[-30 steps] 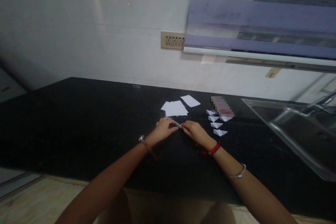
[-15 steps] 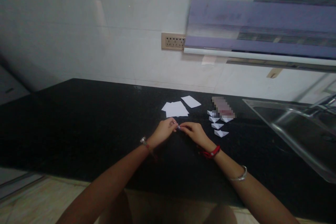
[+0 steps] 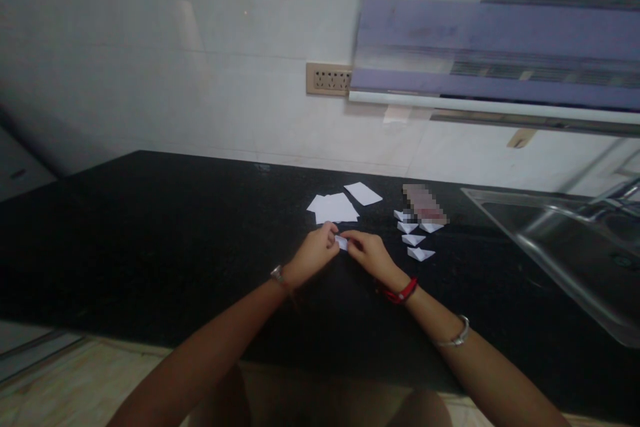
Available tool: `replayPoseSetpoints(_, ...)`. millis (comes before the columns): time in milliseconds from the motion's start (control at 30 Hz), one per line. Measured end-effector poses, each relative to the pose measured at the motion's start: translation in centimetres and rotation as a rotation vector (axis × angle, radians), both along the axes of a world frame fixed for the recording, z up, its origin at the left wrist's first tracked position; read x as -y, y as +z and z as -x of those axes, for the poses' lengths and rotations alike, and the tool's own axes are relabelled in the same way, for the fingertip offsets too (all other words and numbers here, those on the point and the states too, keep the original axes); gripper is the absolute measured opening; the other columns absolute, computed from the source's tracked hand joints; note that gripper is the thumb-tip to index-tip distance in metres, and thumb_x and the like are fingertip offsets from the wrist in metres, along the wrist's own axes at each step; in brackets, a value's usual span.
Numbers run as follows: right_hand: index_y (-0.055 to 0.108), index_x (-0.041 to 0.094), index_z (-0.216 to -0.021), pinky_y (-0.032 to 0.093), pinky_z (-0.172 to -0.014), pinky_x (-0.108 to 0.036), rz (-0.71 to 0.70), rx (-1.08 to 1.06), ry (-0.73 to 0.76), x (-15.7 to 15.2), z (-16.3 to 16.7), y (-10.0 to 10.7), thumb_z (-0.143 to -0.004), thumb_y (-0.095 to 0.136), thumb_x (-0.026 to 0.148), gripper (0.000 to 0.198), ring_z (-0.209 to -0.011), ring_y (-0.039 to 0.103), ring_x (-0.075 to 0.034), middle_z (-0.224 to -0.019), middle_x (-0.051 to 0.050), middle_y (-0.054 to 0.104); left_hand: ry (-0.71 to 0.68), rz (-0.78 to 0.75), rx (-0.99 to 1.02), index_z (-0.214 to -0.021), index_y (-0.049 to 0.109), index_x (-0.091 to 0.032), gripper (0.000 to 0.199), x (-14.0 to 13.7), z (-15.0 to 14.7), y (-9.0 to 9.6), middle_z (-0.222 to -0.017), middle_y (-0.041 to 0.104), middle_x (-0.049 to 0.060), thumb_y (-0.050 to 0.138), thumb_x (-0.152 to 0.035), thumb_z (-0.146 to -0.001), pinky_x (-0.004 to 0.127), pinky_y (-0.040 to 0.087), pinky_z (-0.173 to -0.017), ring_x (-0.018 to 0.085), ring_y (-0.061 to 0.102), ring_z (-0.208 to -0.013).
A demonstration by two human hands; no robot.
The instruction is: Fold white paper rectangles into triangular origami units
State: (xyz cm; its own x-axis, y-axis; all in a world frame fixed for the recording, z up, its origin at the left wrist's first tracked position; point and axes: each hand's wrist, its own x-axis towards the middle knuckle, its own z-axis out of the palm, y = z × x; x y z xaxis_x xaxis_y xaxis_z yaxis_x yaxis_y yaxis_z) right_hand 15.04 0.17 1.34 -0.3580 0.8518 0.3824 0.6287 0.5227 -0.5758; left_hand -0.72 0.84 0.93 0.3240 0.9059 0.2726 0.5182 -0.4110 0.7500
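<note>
Between my two hands is a small piece of folded white paper [image 3: 341, 243], partly covered by my fingers. My left hand [image 3: 316, 248] pinches its left side, and my right hand [image 3: 369, 252] grips the right side. Just beyond them lies a loose stack of white paper sheets [image 3: 336, 208], with a separate white sheet [image 3: 363, 193] behind it to the right. Several small folded paper boats [image 3: 420, 254] sit on the counter to the right of my right hand.
A black countertop [image 3: 200, 233] runs along the tiled wall. Behind the paper boats lies a pixelated flat object [image 3: 425, 203]. A steel sink [image 3: 545, 267] with a faucet is at the right. A socket panel [image 3: 330, 79] and a purple striped blind [image 3: 490, 27] are on the wall.
The folded paper between my hands has turned so that more of its white face shows. My fingers have shifted slightly on it; the sheets and boats stay put.
</note>
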Motion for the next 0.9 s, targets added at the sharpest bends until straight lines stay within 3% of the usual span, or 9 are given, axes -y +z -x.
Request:
replayPoseSetpoints(200, 0.061, 0.017, -0.082, 0.040, -0.050, -0.020, 0.134, -0.195, -0.148, -0.1, 0.2, -0.5, -0.068, 0.045, 0.012, 0.022, -0.050, 0.053, -0.011, -0.053, 0.003, 0.056, 0.063, 0.046, 0.037, -0.089, 0.044, -0.016, 0.019, 0.6, -0.5, 0.2, -0.065, 0.057, -0.001, 0.050, -0.018, -0.070, 0.020, 0.040, -0.052, 0.011, 0.055, -0.056)
replayPoseSetpoints(433, 0.052, 0.015, -0.079, 0.048, -0.052, -0.025, 0.448, -0.612, -0.007, -0.7, -0.1, -1.1, -0.067, 0.048, 0.017, 0.013, -0.049, 0.059, -0.013, -0.055, 0.001, 0.060, -0.062, 0.135, 0.246, -0.075, 0.046, -0.016, 0.006, -0.3, -0.4, -0.1, -0.066, 0.056, -0.002, 0.050, -0.017, -0.071, 0.019, 0.043, -0.056, 0.010, 0.058, -0.062)
replayPoseSetpoints(600, 0.051, 0.016, -0.079, 0.050, -0.055, -0.025, 0.502, -0.720, 0.057, -0.6, -0.1, -0.9, -0.067, 0.053, 0.022, 0.013, -0.054, 0.061, -0.012, -0.058, 0.002, 0.060, -0.104, 0.175, 0.367, -0.074, 0.049, -0.015, 0.007, -0.5, -0.1, -0.1, -0.067, 0.057, -0.002, 0.052, -0.015, -0.068, 0.019, 0.043, -0.058, 0.010, 0.058, -0.063)
replayPoseSetpoints(900, 0.049, 0.016, -0.075, 0.052, -0.055, -0.027, 0.464, -0.655, 0.084, -0.7, -0.3, -0.8, -0.065, 0.062, 0.031, 0.022, -0.061, 0.062, -0.015, -0.066, -0.001, 0.060, -0.119, 0.232, 0.371, -0.070, 0.052, -0.013, 0.006, -0.6, 0.1, 0.2, -0.068, 0.060, 0.000, 0.054, -0.013, -0.065, 0.023, 0.045, -0.063, 0.011, 0.059, -0.065)
